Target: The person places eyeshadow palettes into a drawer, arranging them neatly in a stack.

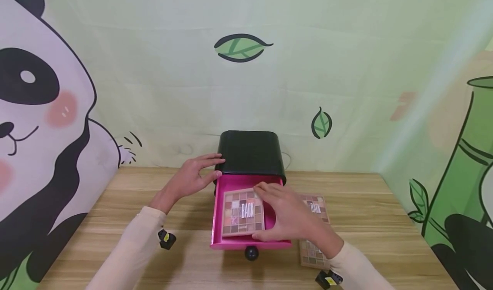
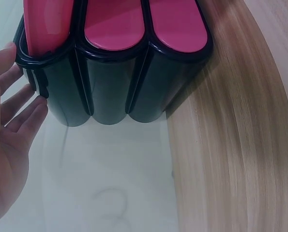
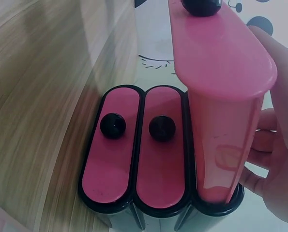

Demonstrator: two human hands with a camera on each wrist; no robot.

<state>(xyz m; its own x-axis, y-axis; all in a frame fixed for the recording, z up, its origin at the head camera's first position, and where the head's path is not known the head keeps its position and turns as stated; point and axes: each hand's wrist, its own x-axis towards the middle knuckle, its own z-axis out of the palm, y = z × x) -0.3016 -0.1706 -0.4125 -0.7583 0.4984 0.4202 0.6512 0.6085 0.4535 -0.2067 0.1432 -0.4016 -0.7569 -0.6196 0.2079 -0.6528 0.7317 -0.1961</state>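
A black cabinet (image 1: 248, 151) with three pink drawers stands on the table; its top drawer (image 1: 251, 245) is pulled out toward me. An eyeshadow palette (image 1: 236, 215) with "BACK" on its lid is over the drawer's opening, tilted a little. My right hand (image 1: 286, 215) pinches its right side, thumb at the near corner and fingers at the far one. In the right wrist view the drawer's front hides the palette. My left hand (image 1: 192, 176) rests against the cabinet's left side, fingers extended, by the upper edge; the left wrist view shows its fingertips at the black casing (image 2: 59, 96).
More eyeshadow palettes (image 1: 315, 255) lie on the table right of the drawer, partly under my right forearm. The two lower drawers (image 3: 156, 179) are closed, each with a round black knob (image 3: 162, 128). Behind the cabinet hangs a green panda-print cloth (image 1: 161, 76).
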